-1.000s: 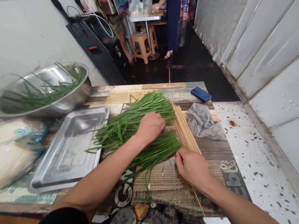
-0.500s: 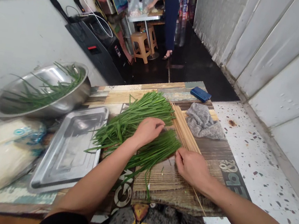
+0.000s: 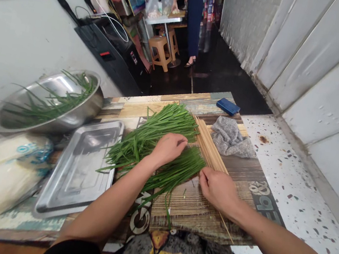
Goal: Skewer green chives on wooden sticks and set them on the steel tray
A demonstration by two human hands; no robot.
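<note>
Planks, or a print of them, pattern the surface (image 3: 243,168), which carries nearly everything within the person's reach. Toward its left, a wide steel bowl (image 3: 93,108) contains loose stalks (image 3: 46,112), its high wall probably suiting such long, springy leaves. Just in front, a plastic bag (image 3: 3,178) with pale contents (too blurred to name) sits at the far left, likely to be out of the arms' way. A metal tray (image 3: 82,169) lies between the bag and the main heap of greens (image 3: 160,125), which spreads over the middle, presumably so both hands can reach it. On the near side of that heap is a smaller bunch (image 3: 178,171), its even ends pointing right, perhaps lined up for handling together. Right of the greens, sticks (image 3: 210,144) lie side by side, with a crumpled grey cloth (image 3: 232,138) beyond. The left hand (image 3: 168,148) bends over the greens, fingers curled; whether they grip any stalks I cannot tell. The right hand (image 3: 219,190) meets the bunch's even ends. A blue box (image 3: 228,107) is set aside near the far corner. Slightest is a thin stick (image 3: 227,230), apparently pinched in the narrowed right fingers for control.
</note>
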